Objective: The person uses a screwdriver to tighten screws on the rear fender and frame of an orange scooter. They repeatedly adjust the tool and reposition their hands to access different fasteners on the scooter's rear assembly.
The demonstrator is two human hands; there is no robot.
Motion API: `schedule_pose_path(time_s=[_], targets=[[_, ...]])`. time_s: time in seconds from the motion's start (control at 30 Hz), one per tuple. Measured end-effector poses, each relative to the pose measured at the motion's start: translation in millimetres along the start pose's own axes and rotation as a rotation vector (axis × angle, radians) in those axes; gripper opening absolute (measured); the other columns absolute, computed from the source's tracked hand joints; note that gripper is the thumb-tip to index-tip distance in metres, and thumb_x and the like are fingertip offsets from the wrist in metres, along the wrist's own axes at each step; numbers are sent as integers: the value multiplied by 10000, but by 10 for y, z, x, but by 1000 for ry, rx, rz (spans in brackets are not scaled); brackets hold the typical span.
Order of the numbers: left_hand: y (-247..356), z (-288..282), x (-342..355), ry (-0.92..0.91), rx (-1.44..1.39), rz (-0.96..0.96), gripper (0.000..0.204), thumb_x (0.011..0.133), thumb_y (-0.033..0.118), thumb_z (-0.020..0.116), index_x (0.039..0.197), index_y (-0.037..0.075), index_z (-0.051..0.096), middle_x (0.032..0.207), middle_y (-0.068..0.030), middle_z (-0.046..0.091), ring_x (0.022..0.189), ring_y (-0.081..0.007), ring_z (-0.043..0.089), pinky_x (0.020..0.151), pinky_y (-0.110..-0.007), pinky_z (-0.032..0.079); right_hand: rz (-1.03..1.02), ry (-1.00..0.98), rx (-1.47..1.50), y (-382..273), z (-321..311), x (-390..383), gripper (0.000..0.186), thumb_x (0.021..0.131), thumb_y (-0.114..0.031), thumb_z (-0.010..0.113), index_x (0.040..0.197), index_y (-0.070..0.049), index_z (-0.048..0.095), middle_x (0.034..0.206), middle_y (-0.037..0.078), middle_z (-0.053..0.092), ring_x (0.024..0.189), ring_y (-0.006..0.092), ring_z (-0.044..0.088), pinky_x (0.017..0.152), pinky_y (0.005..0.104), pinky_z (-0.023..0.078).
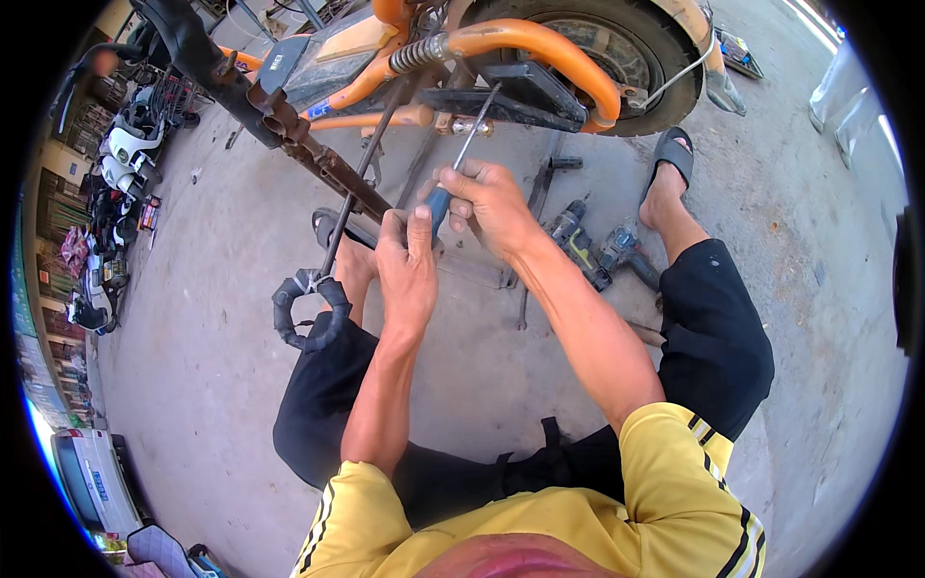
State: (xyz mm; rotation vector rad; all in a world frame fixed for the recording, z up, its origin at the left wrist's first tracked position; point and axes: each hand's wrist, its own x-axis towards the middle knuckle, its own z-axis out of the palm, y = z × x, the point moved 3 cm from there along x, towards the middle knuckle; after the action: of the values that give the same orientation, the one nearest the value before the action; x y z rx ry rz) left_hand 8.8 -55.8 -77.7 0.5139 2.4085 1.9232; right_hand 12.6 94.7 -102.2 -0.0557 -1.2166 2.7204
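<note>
A screwdriver with a blue handle (437, 205) and a long thin shaft slants upward in front of me. My left hand (407, 260) is closed round the lower end of the handle, thumb lying along it. Higher up, my right hand (493, 204) pinches the screwdriver where handle and shaft meet. The shaft's far end reaches the black plate (535, 94) under an orange tubular frame (530, 39). Whether the tip touches anything there is too small to tell. Left of my hands, a rusty metal post (323, 164) slopes down toward my left hand.
A long rod with a black-wrapped ring (311, 309) stands beside my left knee. Power tools (578, 243) lie on the ground by my right forearm. A wheel (665, 58) rises beyond the frame. Parked scooters (120, 173) line the far left, and a silver car (96, 480) stands behind.
</note>
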Motion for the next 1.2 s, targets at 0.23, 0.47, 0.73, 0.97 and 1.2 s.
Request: schedule_pose_path(time_s=[0.23, 0.47, 0.73, 0.97, 1.2], targets=[[-40, -12, -104, 99, 813, 455, 373, 867, 132, 821, 1144, 8, 604, 971, -191, 599, 811, -340, 624, 737, -428, 514, -46, 16, -20, 52, -4, 31, 183, 1016, -153, 650, 969, 22, 675, 840, 79, 714, 598, 67, 496, 531, 247, 445], [-166, 45, -117, 104, 501, 438, 319, 928, 190, 782, 1058, 12, 551, 724, -186, 652, 588, -319, 664, 554, -374, 522, -663, 327, -964, -762, -235, -103, 196, 953, -215, 714, 996, -25, 731, 750, 138, 694, 628, 242, 648, 650, 410, 516], [-136, 79, -10, 63, 541, 346, 287, 937, 160, 757, 1111, 14, 582, 830, -212, 673, 672, -407, 668, 616, -456, 542, -466, 309, -1656, -2001, -592, 1024, 510, 987, -548, 605, 1178, -92, 730, 1006, 102, 725, 873, 240, 673, 821, 375, 521], [-61, 127, 58, 181, 686, 731, 288, 890, 133, 802, 1107, 42, 637, 856, -139, 708, 642, -312, 690, 542, -365, 536, 19, -50, -1081, -1962, -435, 1067, 673, 911, -721, 599, 1136, -112, 777, 955, 104, 748, 814, 180, 701, 726, 299, 533], [-11, 130, 14, 116, 432, 458, 221, 951, 166, 774, 1041, 11, 645, 693, -67, 644, 575, -125, 595, 541, -274, 465, 161, -110, -973, -1940, -236, 728, 656, 916, -712, 598, 1139, -122, 778, 954, 94, 746, 807, 171, 690, 728, 299, 529]])
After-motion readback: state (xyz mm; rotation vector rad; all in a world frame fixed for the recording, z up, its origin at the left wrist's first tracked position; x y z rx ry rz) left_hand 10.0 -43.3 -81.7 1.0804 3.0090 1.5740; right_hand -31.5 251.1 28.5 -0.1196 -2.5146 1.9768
